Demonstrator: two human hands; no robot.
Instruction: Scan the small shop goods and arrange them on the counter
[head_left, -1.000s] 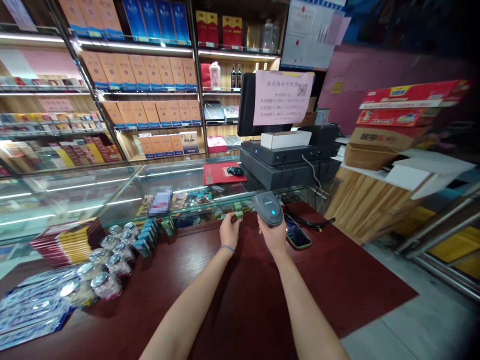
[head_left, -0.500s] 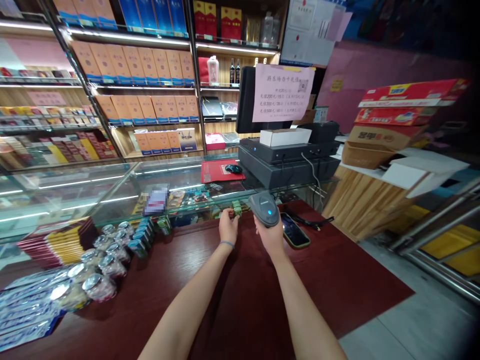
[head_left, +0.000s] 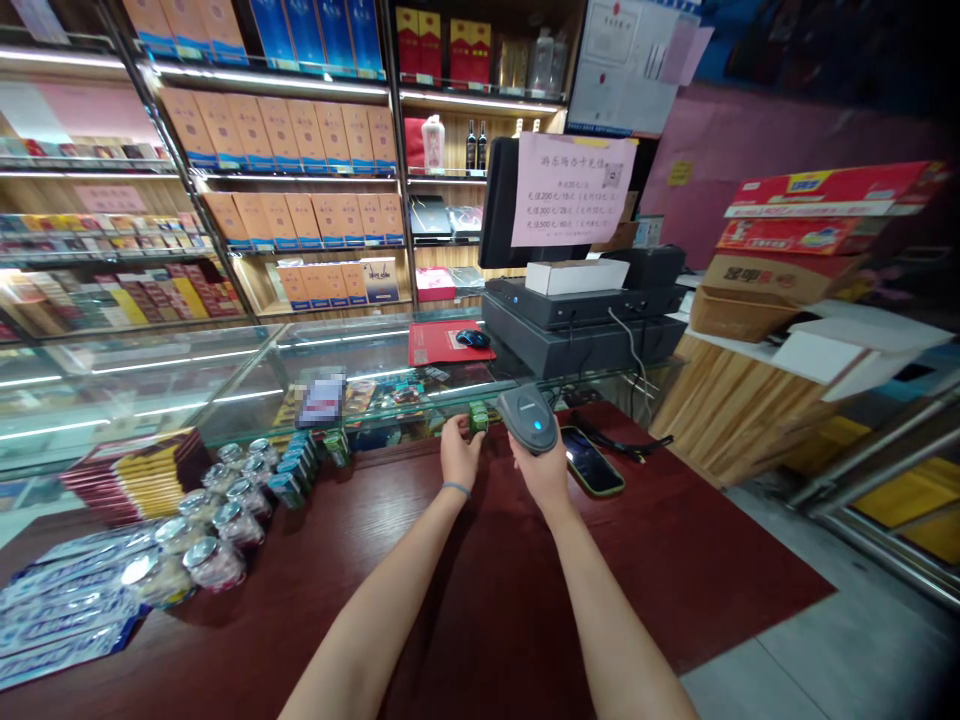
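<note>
My right hand is wrapped round the handle of a grey barcode scanner, its blue light lit. The scanner's head points forward and left. Just left of it, my left hand, with a blue band at the wrist, curls its fingers and thumb about a small green box near the counter's back edge. Part of that box is hidden by the fingers. A smartphone lies face up on the dark red counter, right of the scanner.
Lidded jars, small blue-green boxes, a similar green box and blue packets line the left. Behind stand a glass case, a mouse and a monitor. A black cable lies beyond the phone.
The whole view has shifted slightly to the right. Both hands keep almost the same place, the scanner still in the right and the green box still at the left fingers.
</note>
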